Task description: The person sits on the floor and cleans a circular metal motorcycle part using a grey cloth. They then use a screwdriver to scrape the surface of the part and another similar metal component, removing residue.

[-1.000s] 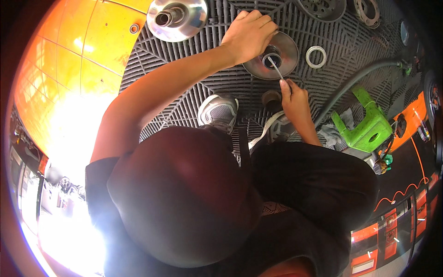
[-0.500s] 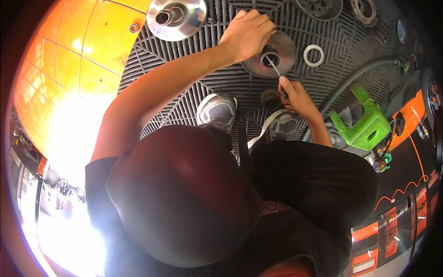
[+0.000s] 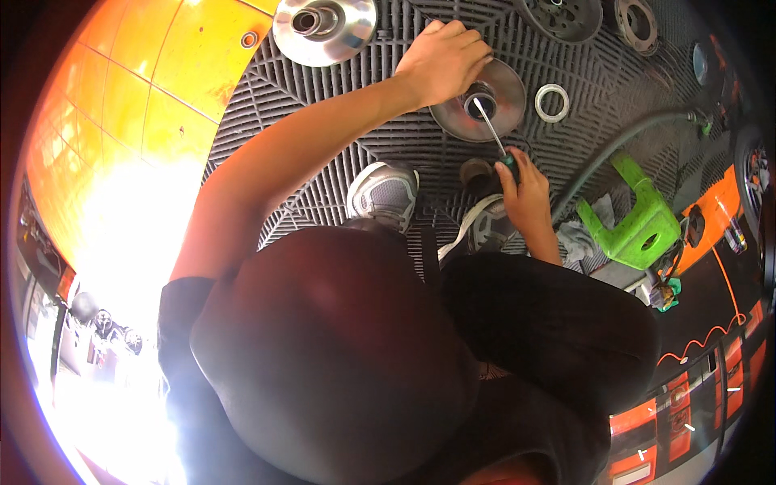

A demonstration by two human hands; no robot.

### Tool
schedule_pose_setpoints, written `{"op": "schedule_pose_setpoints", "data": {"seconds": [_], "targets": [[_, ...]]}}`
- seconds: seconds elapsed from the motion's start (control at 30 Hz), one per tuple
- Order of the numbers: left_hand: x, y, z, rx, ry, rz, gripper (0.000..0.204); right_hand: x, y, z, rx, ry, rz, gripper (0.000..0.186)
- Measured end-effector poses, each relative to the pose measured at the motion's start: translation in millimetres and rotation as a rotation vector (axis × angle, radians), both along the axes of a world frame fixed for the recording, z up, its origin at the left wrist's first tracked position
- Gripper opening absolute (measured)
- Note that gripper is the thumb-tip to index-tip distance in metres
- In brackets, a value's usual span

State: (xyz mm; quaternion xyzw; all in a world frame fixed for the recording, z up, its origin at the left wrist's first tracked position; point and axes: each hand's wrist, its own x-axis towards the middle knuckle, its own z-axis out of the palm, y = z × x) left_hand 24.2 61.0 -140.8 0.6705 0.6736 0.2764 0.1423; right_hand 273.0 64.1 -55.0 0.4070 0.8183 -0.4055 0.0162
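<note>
A grey, dish-shaped metal pulley half (image 3: 508, 90) with a round collar at its centre lies on the dark ribbed mat (image 3: 323, 113). My left hand (image 3: 444, 61) is closed over its far left edge, fingertips partly hidden. In my right hand (image 3: 529, 198) is a screwdriver (image 3: 492, 131) with a dark green handle, its shaft slanting to the far left. The screwdriver's tip is at the collar; whether it touches the metal I cannot tell. A pale metal ring (image 3: 539, 103) lies just right of the pulley half.
A shiny pulley half (image 3: 356, 36) with a tube stands at the far left, near a small bearing (image 3: 249, 40) on yellow flooring. Another dark dish part (image 3: 594, 24) and a flat ring (image 3: 649, 32) lie at the far right. A hose (image 3: 602, 149) and green stool (image 3: 647, 234) are to the right.
My right hand has shifted slightly right and nearer, showing more of the screwdriver's handle. The tip remains at the collar. My left hand keeps its place on the pulley half.
</note>
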Motion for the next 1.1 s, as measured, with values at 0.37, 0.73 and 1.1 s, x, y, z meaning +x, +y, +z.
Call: {"op": "schedule_pose_setpoints", "data": {"seconds": [0.37,0.73,1.1], "targets": [[-4,1,3,-0.004,0.006,-0.025,0.014,-6,0,-15,0.121,0.042,-0.019,0.023],[-6,5,11,0.001,-0.031,-0.043,0.013,-17,13,-2,-0.277,-0.055,-0.123,0.021],[-8,7,9,-0.024,-0.023,-0.044,0.014,-6,20,-16,-0.876,0.023,-0.365,0.021]]}}
